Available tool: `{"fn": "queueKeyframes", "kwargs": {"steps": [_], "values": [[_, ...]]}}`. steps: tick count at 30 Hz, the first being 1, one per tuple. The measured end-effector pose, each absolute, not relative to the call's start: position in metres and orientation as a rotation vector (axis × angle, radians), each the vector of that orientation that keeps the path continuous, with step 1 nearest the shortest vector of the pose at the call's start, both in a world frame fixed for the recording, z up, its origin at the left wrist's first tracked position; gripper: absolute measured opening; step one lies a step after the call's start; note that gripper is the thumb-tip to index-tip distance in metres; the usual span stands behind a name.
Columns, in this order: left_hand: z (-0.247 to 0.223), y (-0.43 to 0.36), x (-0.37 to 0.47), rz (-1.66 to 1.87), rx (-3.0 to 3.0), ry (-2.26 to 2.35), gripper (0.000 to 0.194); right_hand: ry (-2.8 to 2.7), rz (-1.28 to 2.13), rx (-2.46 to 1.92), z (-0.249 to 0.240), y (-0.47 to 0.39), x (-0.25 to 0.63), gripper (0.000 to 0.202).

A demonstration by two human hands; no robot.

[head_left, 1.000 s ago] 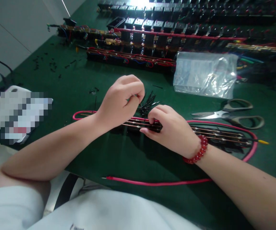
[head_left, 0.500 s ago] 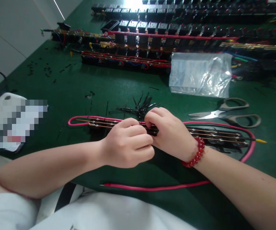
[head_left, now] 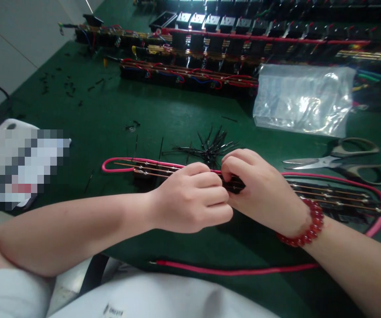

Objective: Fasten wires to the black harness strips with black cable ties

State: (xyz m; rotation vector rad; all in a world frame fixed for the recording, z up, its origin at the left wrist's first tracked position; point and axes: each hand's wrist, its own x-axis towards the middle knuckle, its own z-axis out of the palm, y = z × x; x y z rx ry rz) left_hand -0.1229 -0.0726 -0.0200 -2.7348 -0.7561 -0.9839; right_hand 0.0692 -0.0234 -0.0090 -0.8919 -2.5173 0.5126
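Note:
A long dark strip (head_left: 329, 194) with copper-coloured rods lies across the middle of the view, a red cable (head_left: 164, 162) running along its far edge and looping at both ends. Over the strip's middle, my left hand (head_left: 193, 198) is closed, fingers curled; what they pinch is hidden. My right hand (head_left: 259, 190), with a red bead bracelet at the wrist, is curled against the strip and cable just beside it, its fingertips partly hidden. Thin black ties (head_left: 212, 148) lie in a pile behind the hands, and a few stand upright along the strip's left part.
Scissors (head_left: 332, 163) lie at the right behind the strip, with a clear plastic bag (head_left: 304, 101) farther back. More wired strips (head_left: 190, 79) fill the far side. A blurred-out phone-like object (head_left: 28, 176) is at the left. The cable's loose end (head_left: 210, 270) lies nearest the body.
The camera view has shifted, so the strip, bag and scissors appear farther right. Both hands keep nearly the same closed pose at the strip.

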Motion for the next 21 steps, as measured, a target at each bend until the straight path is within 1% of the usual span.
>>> {"fn": "queueKeyframes", "kwargs": {"steps": [4,8,11,16,18,21], "values": [[-0.021,-0.073,-0.124,-0.982,-2.693,-0.805,0.022,-2.537,0.510,-0.929,-0.007,-0.025,0.068,0.017],[-0.020,-0.073,-0.126,-0.912,-2.578,-0.883,0.019,-2.552,0.349,-0.956,-0.005,-0.030,0.067,0.008],[-0.019,-0.072,-0.127,-0.811,-2.513,-1.001,0.015,-2.651,0.279,-1.011,0.000,-0.033,0.069,0.012],[-0.018,-0.071,-0.129,-0.746,-2.514,-1.109,0.016,-2.908,0.486,-1.178,0.016,-0.026,0.079,0.027],[-0.018,-0.071,-0.129,-0.741,-2.519,-1.102,0.017,-2.927,0.529,-1.224,0.022,-0.022,0.083,0.026],[-0.017,-0.072,-0.129,-0.743,-2.517,-1.088,0.018,-2.936,0.490,-1.231,0.025,-0.018,0.087,0.021]]}}
